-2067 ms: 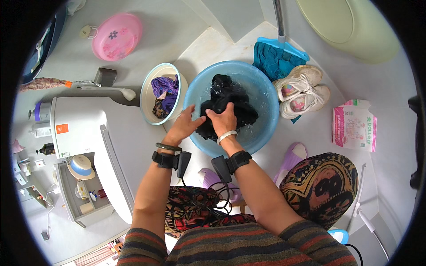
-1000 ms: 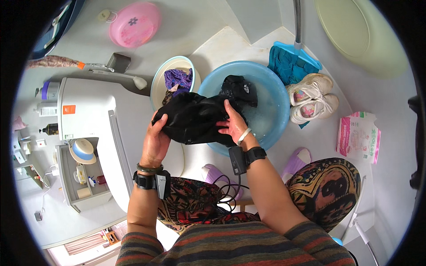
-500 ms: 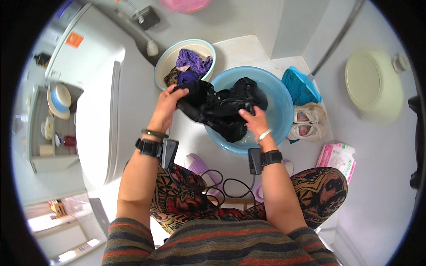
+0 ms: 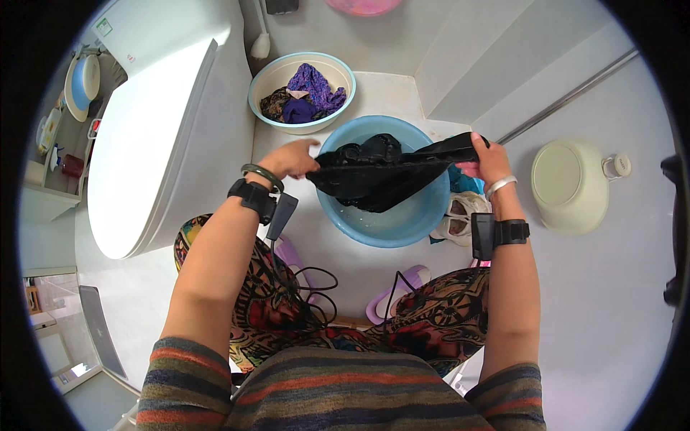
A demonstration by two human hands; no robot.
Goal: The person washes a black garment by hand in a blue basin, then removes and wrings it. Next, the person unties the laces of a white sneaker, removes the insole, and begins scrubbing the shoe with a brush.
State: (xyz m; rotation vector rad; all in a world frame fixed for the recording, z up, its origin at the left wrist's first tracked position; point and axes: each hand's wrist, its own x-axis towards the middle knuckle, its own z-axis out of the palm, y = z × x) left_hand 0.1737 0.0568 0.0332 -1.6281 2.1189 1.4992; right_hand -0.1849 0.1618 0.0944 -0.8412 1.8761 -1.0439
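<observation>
A wet-looking black garment (image 4: 388, 172) is stretched sideways between my hands, above the blue basin (image 4: 440, 205) of water. Its exact kind does not show. The fingers of my left hand (image 4: 293, 159) are closed on the garment's left end, just past the basin's rim. My right hand (image 4: 491, 161) grips the narrower right end, held out beyond the basin with the thumb on top. The garment's middle sags and bunches over the basin, hiding much of the water.
A cream basin (image 4: 262, 79) with purple and dark patterned clothes stands behind, left of the blue one. White shoes (image 4: 458, 223) and a teal item (image 4: 466, 182) lie at the right. A white toilet (image 4: 147, 154) is at left; a pale green tub (image 4: 559, 179) at right.
My right hand has moved right and pulled the black garment out of a bunched heap into a long stretch. My left hand has come slightly right and lower. The view has shifted too.
</observation>
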